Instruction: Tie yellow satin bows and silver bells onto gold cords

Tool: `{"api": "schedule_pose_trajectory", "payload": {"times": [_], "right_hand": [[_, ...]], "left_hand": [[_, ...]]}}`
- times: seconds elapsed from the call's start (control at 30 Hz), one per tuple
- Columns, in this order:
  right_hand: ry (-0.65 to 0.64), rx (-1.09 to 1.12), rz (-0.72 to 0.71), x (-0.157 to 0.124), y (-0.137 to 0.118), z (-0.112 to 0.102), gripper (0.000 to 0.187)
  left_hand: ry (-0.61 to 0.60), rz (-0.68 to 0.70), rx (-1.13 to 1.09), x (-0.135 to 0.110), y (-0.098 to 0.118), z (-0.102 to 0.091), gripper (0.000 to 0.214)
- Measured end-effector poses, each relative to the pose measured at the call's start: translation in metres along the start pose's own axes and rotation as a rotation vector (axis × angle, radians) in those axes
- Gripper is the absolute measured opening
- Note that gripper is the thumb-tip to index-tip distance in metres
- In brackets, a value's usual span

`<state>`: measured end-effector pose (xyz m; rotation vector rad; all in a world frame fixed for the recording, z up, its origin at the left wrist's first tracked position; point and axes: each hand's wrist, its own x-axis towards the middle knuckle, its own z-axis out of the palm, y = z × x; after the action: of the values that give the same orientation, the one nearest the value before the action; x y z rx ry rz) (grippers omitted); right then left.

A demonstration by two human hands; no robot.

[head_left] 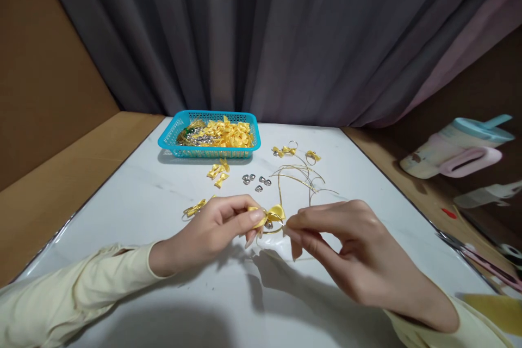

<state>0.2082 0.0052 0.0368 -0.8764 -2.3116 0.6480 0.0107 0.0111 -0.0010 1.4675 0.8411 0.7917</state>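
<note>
My left hand [212, 231] pinches a small yellow ribbon bow [272, 213] between thumb and fingers, just above the white table [134, 201]. My right hand [350, 244] pinches a thin gold cord [281, 196] right beside the bow, fingertips nearly touching it. A small silver bead [268, 224] hangs under the bow. The cord runs up toward a loose tangle of gold cords [304, 176] farther back.
A turquoise basket [171, 138] of yellow bows and silver pieces stands at the back. Loose bows [219, 170], silver beads [256, 181] and finished bows [285, 150] lie in between. A pink-and-blue jug [460, 147] and scissors [481, 261] lie at the right.
</note>
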Motion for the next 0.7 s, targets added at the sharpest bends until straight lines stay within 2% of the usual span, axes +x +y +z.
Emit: {"api": "schedule_pose_trajectory", "payload": {"times": [0.3,0.7], "right_hand": [[0.058,0.112,0.100,0.001,-0.003,0.008,0.024],[0.125,0.104,0.085,0.000,0.000,0.017,0.024]], "left_hand": [[0.094,0.045,0.059,-0.002,-0.003,0.002,0.027],[0.104,0.066,0.016,-0.002,-0.002,0.003,0.024]]}}
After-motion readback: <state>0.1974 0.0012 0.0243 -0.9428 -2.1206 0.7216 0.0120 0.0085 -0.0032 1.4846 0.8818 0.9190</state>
